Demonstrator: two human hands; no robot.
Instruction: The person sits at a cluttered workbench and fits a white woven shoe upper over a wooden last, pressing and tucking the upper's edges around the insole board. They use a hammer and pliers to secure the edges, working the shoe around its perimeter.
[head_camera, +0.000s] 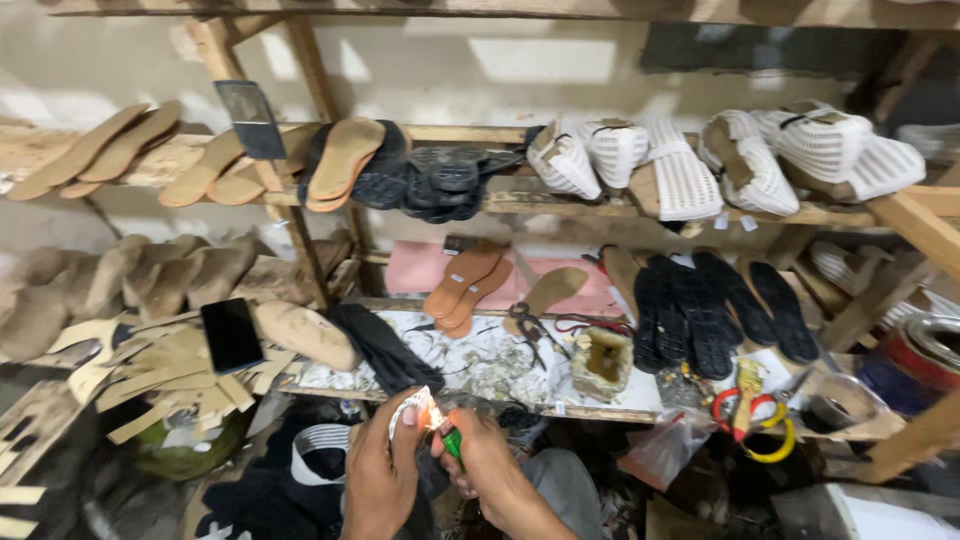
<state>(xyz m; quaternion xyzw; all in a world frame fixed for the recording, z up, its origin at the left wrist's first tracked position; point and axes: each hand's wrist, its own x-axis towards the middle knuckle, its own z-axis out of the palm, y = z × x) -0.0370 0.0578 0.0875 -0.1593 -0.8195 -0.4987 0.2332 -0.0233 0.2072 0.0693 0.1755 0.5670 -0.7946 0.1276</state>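
Both hands meet low in the view, close to the body. Left hand (380, 470) pinches a small white strap piece (408, 410) between thumb and fingers, raised so that its edge meets a little flame (433, 418). Right hand (482, 462) is wrapped around a green lighter (452, 441), thumb on top, tilted so the flame points at that edge; held this near, the heat appears confined to one spot.

Far left, tan insoles (90, 150) lie fanned on the upper wooden shelf (560, 205), and cut cardboard patterns (150, 375) are heaped below. A black phone (231, 334) rests on that heap, face up and within reach. Just right of it a pale shoe last (305, 335) lies on its side on the glue-stained worktop (480, 365). Scissors (528, 332) and an open, crusted glue pot (602, 362) sit just beyond the hands, seemingly kept handy. Black ribbed soles (715, 305) overlap in a row, and white mesh uppers (690, 160) crowd the shelf above them.
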